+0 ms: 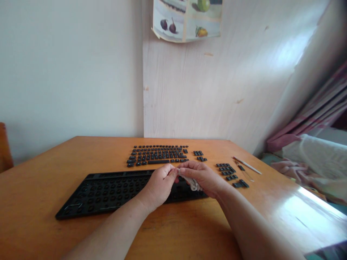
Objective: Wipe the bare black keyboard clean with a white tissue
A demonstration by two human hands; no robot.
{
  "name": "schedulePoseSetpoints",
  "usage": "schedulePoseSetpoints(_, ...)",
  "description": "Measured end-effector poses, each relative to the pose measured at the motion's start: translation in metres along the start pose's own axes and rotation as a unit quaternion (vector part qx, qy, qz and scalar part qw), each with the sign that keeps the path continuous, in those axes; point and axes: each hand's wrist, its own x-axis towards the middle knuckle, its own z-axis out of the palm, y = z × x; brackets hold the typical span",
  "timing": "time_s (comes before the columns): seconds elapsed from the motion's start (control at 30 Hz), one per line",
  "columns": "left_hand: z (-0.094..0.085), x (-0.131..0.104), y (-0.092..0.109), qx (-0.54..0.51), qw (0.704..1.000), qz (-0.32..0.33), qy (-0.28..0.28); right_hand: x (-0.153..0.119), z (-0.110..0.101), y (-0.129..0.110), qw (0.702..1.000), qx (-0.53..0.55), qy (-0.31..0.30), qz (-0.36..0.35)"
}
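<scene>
Bare hands at work over a dismantled keyboard. The left hand [161, 182] and the right hand [203, 177] meet at the fingertips, in front of the right part of the black keyboard base [116, 191]. The right hand grasps a crumpled whitish cloth [194, 185] between thumb and fingers, its loose part hanging toward the near side. The left hand has thumb and fingers drawn together at the cloth's left tip; whether they pinch the cloth or some small thing hidden there cannot be told. The keyboard base lies on the wooden table [38, 187], its left end partly uncovered by the arms. On the far side, the main block of black keycaps [155, 156] is laid out in rows, with two small keycap clusters [199, 155] to its right. Farther right and nearer stands the number-pad group [227, 172], with a white stick [248, 165] and a thin wire tool [245, 172] just beside it
</scene>
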Motion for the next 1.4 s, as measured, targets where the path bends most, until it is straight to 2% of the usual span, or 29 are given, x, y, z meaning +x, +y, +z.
schedulePoseSetpoints(0.2, 0.001, -0.001, 0.003, 0.009, 1.000, 0.023, -0.008, -0.003, -0.005, -0.005, 0.998, -0.036, 0.026, 0.040)
schedulePoseSetpoints(0.37, 0.000, 0.001, 0.001, 0.058, 0.996, 0.055, 0.023, -0.004, -0.016, -0.010, 0.990, -0.075, 0.115, 0.024)
schedulePoseSetpoints(0.47, -0.003, 0.003, -0.007, 0.111, 0.991, 0.059, 0.054, -0.001, -0.026, -0.010, 0.972, -0.166, 0.167, 0.003)
schedulePoseSetpoints(0.57, -0.004, 0.005, -0.014, 0.155, 0.985, 0.058, 0.058, 0.004, -0.032, -0.003, 0.936, -0.291, 0.198, -0.002)
schedulePoseSetpoints(0.73, -0.004, 0.002, -0.013, 0.231, 0.968, 0.078, 0.052, 0.010, -0.034, 0.006, 0.862, -0.468, 0.195, -0.006)
schedulePoseSetpoints(0.83, -0.003, 0.000, -0.007, 0.261, 0.960, 0.085, 0.054, 0.010, -0.031, 0.006, 0.824, -0.529, 0.201, 0.007)
schedulePoseSetpoints(0.93, -0.001, 0.000, -0.005, 0.274, 0.957, 0.086, 0.050, 0.011, -0.028, 0.007, 0.800, -0.566, 0.201, 0.006)
schedulePoseSetpoints(1.03, 0.000, 0.000, -0.007, 0.274, 0.957, 0.089, 0.044, 0.013, -0.027, 0.010, 0.791, -0.581, 0.190, 0.002)
schedulePoseSetpoints(1.23, 0.003, -0.002, -0.011, 0.286, 0.953, 0.092, 0.027, 0.014, -0.027, 0.011, 0.794, -0.584, 0.169, 0.007)
schedulePoseSetpoints(1.4, 0.006, -0.005, -0.012, 0.323, 0.939, 0.119, 0.000, 0.011, -0.026, 0.006, 0.800, -0.586, 0.128, 0.015)
